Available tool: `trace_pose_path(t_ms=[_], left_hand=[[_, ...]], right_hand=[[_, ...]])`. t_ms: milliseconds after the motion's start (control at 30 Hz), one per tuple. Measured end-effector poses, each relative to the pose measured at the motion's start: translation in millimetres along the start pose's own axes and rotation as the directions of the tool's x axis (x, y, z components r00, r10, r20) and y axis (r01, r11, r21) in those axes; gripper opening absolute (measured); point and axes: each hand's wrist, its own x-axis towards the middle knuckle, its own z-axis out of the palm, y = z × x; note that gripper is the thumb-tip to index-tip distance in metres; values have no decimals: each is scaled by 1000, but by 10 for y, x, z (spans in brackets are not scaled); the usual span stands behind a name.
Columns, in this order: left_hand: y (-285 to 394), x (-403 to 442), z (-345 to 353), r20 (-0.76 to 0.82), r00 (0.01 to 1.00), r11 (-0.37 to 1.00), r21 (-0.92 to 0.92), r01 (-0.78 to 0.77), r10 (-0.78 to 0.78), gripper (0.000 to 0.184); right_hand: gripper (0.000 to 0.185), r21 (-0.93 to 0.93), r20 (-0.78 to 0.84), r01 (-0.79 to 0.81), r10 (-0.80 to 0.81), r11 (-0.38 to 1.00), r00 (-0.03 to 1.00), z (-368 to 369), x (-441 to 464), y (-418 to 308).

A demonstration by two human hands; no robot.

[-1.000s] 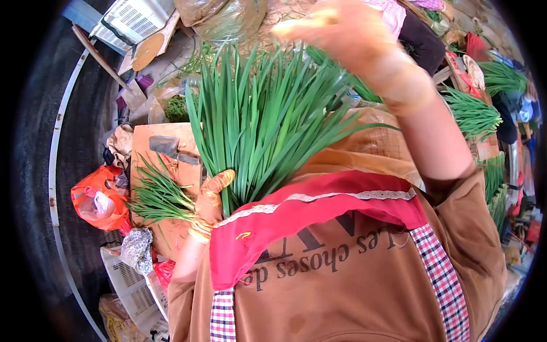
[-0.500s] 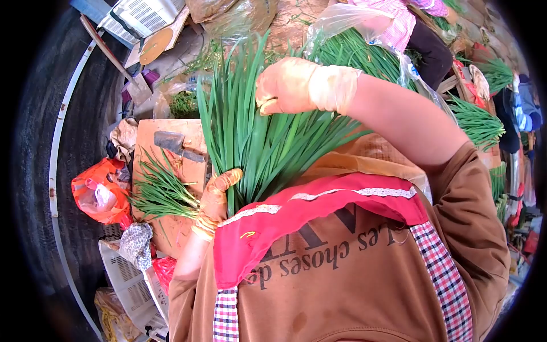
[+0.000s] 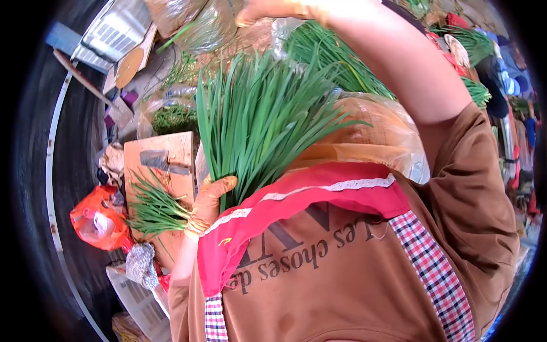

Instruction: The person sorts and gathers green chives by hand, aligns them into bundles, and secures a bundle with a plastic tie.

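Note:
My left hand [image 3: 209, 205], in a thin yellowish glove, is closed around the lower end of a big bunch of garlic chives [image 3: 256, 119]. The flat green leaves fan upward and to the right, and their bases are hidden behind the hand and my red apron [image 3: 296, 194]. My right hand [image 3: 276, 10], gloved too, is stretched out at the top edge, partly cut off, with its fingers looking extended. Left of it, a single green leaf [image 3: 176, 37] shows apart from the bunch.
On a wooden board [image 3: 182, 148] lie a dark flat blade [image 3: 162, 161] and a smaller chive bunch [image 3: 156, 208]. An orange bag [image 3: 102, 219] and a white crate [image 3: 134, 296] are at left. More chives [image 3: 336, 57] lie on plastic beyond. Another white crate [image 3: 117, 31] stands upper left.
My right hand has left the leaf tips and swung up to the top edge. A loose leaf now shows to its left. My left hand still grips the bunch, and the view has shifted.

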Motion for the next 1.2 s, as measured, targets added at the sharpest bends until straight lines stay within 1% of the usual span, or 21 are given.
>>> trace_pose_path(t_ms=[33, 67, 133, 200, 233, 267, 300, 433, 533, 600, 633, 700, 733, 767, 800, 833, 867, 933, 1100, 1167, 1200], left_hand=[[0, 18, -46, -22, 1000, 1000, -3, -20, 20, 29], [-41, 52, -117, -36, 998, 998, 28, -53, 54, 26], [-122, 141, -273, -51, 997, 999, 0, -52, 52, 25], [-12, 98, -154, -93, 996, 997, -78, 7, -14, 24], [28, 106, -126, -63, 998, 998, -60, -21, 17, 24], [75, 111, -79, -46, 999, 998, -47, -30, 28, 25], [118, 104, -12, -28, 998, 999, -23, -49, 48, 26], [244, -37, 167, 18, 994, 988, 104, -112, 110, 29], [378, -248, 295, 40, 982, 946, 266, -187, 183, 32], [422, -365, 335, 74, 966, 871, 420, -254, 246, 34], [403, -409, 304, 106, 957, 827, 483, -288, 271, 35], [264, -349, -55, 247, 934, 726, 588, -357, 259, 34], [228, -326, -185, 316, 915, 669, 627, -400, 251, 33], [141, -328, -221, 64, 996, 984, 165, -68, 58, 32], [81, -312, -273, 77, 984, 985, 38, -166, 163, 32], [-17, -249, -427, 86, 985, 989, -14, -148, 149, 32], [-121, -157, -643, 102, 986, 990, -68, -127, 134, 32], [-168, -142, -642, -6, 989, 989, -21, -145, 145, 24], [-14, -242, -485, 29, 999, 994, -105, 24, -21, 8], [12, -281, -457, 63, 997, 995, -88, 44, -38, 11], [-58, -239, -549, 50, 999, 1000, -25, 11, -10, 14]], right_hand=[[53, 174, -15, 123, -122, 977, 992, 66, -7, 183], [44, 498, 23, 367, -435, 786, 900, 35, -55, 398], [27, 714, 362, -50, -307, 698, 880, -120, -789, 483], [39, 671, 736, -439, -462, 598, 495, 304, -1174, 716], [46, 551, 816, -448, -341, 704, 467, 399, -1466, 578], [42, 409, 731, -188, -198, 893, 653, 421, -1585, 432], [44, 570, 635, -113, -349, 814, 689, 964, -1678, 519], [53, 876, 481, -418, -417, 238, 771, 1921, -1458, -41], [51, 893, 229, -370, -446, -258, 865, 1936, -1189, -615], [46, 976, 135, -182, -322, -119, 937, 1931, -1073, -875], [44, 972, 222, -183, -311, 149, 924, 1758, -1049, -911], [44, 968, 150, -58, -377, 244, 914, 1516, -1074, -915], [42, 990, 124, -88, -399, 107, 908, 1453, -1109, -860], [41, 992, 99, -122, -411, -29, 906, 1412, -1159, -785], [40, 974, 77, -158, -413, -165, 908, 1406, -1201, -739], [39, 958, 153, -221, -326, -182, 933, 1695, -1231, -738], [37, 994, 107, -108, -353, 16, 929, 1946, -1231, -625], [33, 989, 69, -14, -386, 144, 920, 2172, -1285, -481], [24, 959, 265, -284, -450, 26, 853, 2159, -1343, -353], [22, 1000, 20, -22, -493, 1, 870, 2347, -1356, -303], [23, 907, -242, 387, -550, 164, 799, 2403, -1316, -242]])
